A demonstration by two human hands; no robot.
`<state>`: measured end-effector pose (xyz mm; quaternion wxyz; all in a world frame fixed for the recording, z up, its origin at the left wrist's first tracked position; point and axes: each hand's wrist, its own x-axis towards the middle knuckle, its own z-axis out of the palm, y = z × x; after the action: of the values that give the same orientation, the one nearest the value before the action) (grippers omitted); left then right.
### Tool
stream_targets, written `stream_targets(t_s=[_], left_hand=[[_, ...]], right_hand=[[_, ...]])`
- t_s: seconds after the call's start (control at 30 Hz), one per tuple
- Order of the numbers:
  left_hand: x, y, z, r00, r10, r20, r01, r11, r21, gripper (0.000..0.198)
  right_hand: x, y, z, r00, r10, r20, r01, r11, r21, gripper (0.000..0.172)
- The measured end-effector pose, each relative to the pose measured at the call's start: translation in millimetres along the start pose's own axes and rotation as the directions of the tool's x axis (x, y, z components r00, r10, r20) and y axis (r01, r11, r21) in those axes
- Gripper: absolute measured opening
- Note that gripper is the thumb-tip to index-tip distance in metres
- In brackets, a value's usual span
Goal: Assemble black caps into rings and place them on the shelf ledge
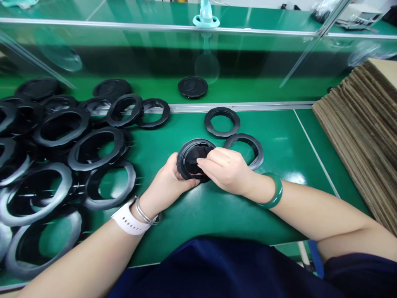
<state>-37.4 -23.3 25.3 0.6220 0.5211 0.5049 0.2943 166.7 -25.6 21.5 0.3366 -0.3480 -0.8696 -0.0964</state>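
Above the green table, my left hand (169, 178) grips a black round ring-shaped part (182, 159) by its left side, thumb along the near edge. A dark inner piece (191, 156) fills much of the ring's opening. The fingers of my right hand (225, 167) are pinched together at that inner piece, over the ring's right half. What lies between those fingertips is dark and mostly hidden by the hand. Just beyond my right hand, a black ring (222, 133) lies flat, and another ring (259, 153) touches it, partly covered by my wrist.
Many black rings (110, 201) lie piled at the left. A black disc (192, 87) sits behind the metal strip (248, 107) at the back. Stacked brown cardboard sheets (350, 107) stand at the right. A pale teal stand base (206, 21) is on the upper ledge.
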Motion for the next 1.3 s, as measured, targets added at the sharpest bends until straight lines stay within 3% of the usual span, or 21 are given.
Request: stream_targets(t_s=[0.5,0.63,0.87,1.03,1.17,1.3], left_hand=[[-2.4,0.5,3.0,0.996,0.079,-0.027,-0.073,0.982,0.172,0.053],[-2.7,-2.7,3.7,0.992,0.105,-0.065,-0.087,0.968,0.235,0.054],[-4.8,-7.3,10.9,0.991,0.097,-0.094,-0.082,0.985,0.153,0.059],[-4.5,-8.5,10.6,0.982,0.136,-0.129,-0.102,0.965,0.242,0.059],[-3.0,-9.1,7.2,0.98,0.156,-0.12,-0.108,0.936,0.334,0.059],[-2.8,-8.6,5.6,0.986,0.133,-0.097,-0.097,0.947,0.307,0.061]], right_hand=[[4.8,-5.4,-10.1,0.971,0.116,0.211,-0.129,0.99,0.053,0.017],[6.3,-10.4,-13.5,0.969,0.11,0.223,-0.113,0.994,0.001,0.021],[7.5,-13.2,-16.0,0.974,0.101,0.203,-0.093,0.994,-0.052,0.023],[8.3,-7.4,-13.7,0.966,0.106,0.236,-0.1,0.994,-0.039,0.021],[14.1,-4.7,-17.0,0.958,0.084,0.273,-0.069,0.996,-0.064,0.018],[15.8,-0.5,-18.2,0.963,0.077,0.258,-0.054,0.994,-0.095,0.019]])
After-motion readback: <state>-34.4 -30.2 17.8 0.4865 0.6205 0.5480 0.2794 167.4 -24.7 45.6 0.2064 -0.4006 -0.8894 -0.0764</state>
